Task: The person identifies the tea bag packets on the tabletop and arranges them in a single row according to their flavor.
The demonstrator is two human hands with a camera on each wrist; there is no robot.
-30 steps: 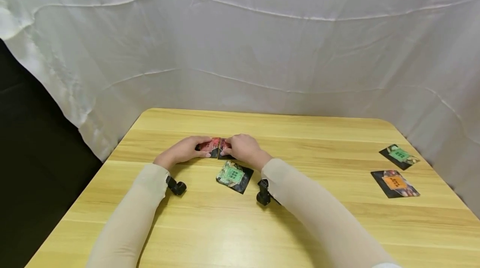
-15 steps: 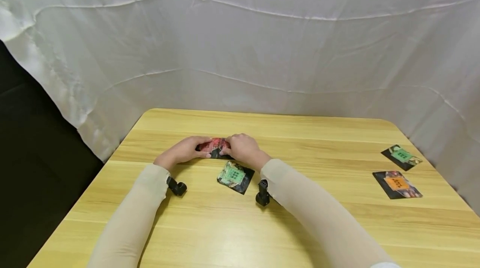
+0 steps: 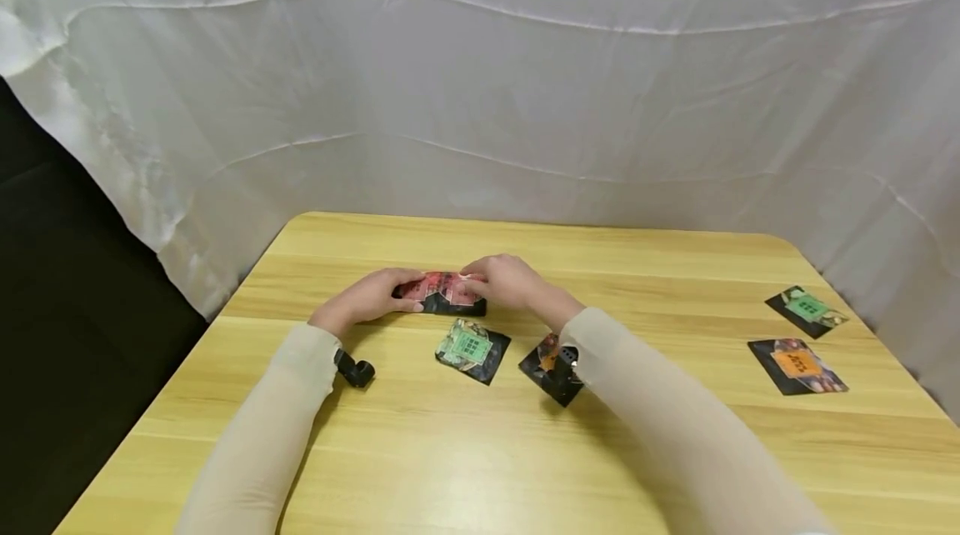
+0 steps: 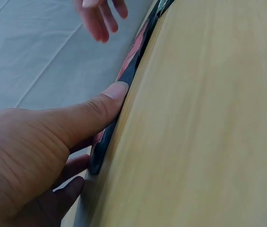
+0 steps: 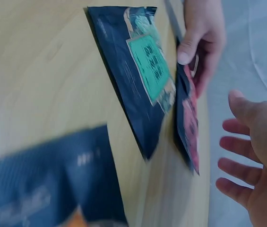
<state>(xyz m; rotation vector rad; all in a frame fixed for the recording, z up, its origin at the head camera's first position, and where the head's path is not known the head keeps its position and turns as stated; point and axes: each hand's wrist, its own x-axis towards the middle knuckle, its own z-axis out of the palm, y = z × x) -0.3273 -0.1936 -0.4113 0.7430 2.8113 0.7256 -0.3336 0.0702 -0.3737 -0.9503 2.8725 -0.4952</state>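
Note:
Two dark packets with red labels [image 3: 444, 292] lie end to end toward the table's far left, overlapping in the head view. My left hand [image 3: 369, 298] holds the left one, thumb [image 4: 116, 91] along its near edge and fingers at the far side. Close over the right end hovers my right hand [image 3: 510, 282]; the right wrist view shows its fingers [image 5: 239, 145] spread and apart from the red packet [image 5: 190, 125]. Nearer to me lies a green-labelled packet [image 3: 469, 350]. An orange-labelled packet [image 3: 538, 362] is partly hidden under the right wrist camera.
Far to the right on the wooden table [image 3: 420, 452] lie another green-labelled packet [image 3: 807, 310] and another orange-labelled one [image 3: 798, 367]. A pale curtain [image 3: 480, 102] hangs behind the table. Black cloth [image 3: 75, 335] shows at the left.
The seam between the red packets has closed into an overlap. My right hand has let go and moved to the right, uncovering their right end and the orange-labelled packet. The left hand has stayed put.

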